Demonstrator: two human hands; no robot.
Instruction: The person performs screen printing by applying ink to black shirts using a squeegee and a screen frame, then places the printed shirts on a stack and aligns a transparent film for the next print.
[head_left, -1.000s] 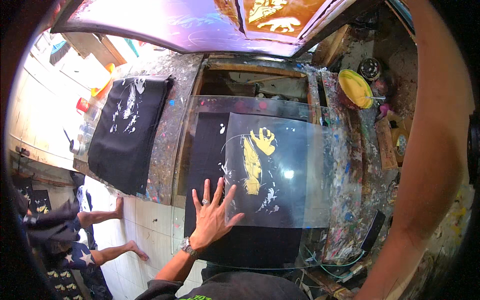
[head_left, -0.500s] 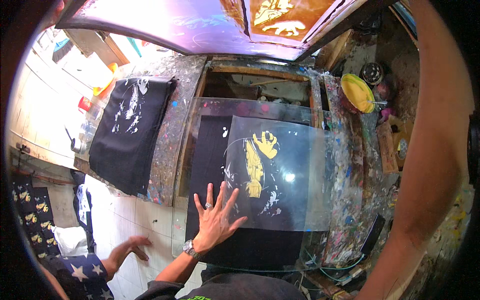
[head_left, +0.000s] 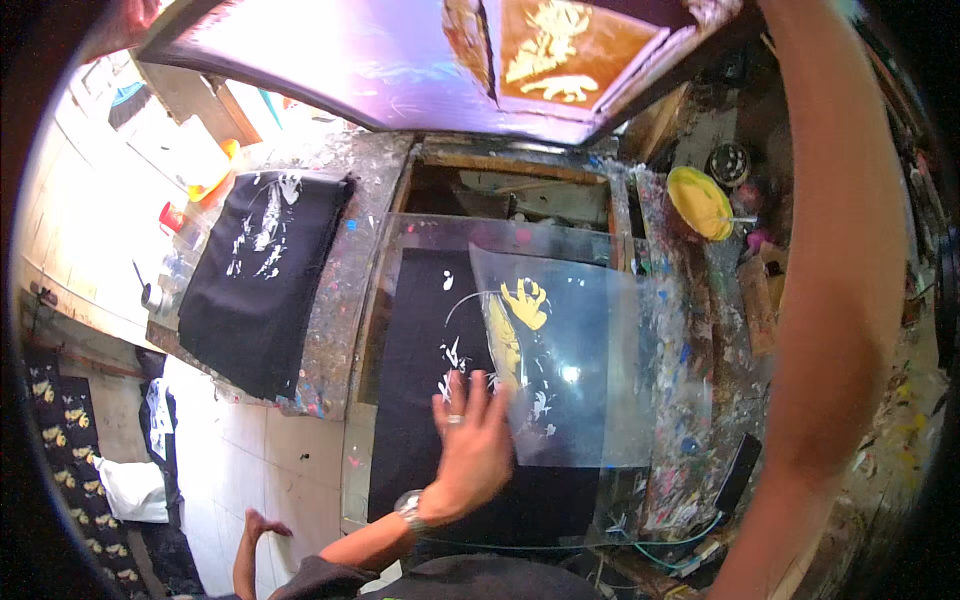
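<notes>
My left hand (head_left: pixel 475 440), with a ring and a wristwatch, is open, its fingers spread and blurred over a black cloth (head_left: pixel 430 430). Its fingertips are at the left edge of a clear plastic sheet (head_left: pixel 590 400) lying over the cloth; I cannot tell if they touch it. A yellow print (head_left: pixel 525 303) of a hand and forearm shows at the sheet, with white print marks (head_left: pixel 450 355) on the cloth beside it. Under the cloth is a glass plate (head_left: pixel 430 228). My right arm (head_left: pixel 835 300) rises along the right side; its hand is out of sight beyond the top edge.
A framed printing screen (head_left: pixel 400 70) is tilted up at the far side. Left of the glass lies a stack of printed black cloths (head_left: pixel 250 320). A bowl of yellow paint (head_left: pixel 698 205) stands at the right. Another person's limb (head_left: pixel 262 530) shows at the lower left.
My left hand has moved right. The plastic sheet's left edge has shifted right toward its lower end, baring more of the white print. The other person has moved mostly out of view.
</notes>
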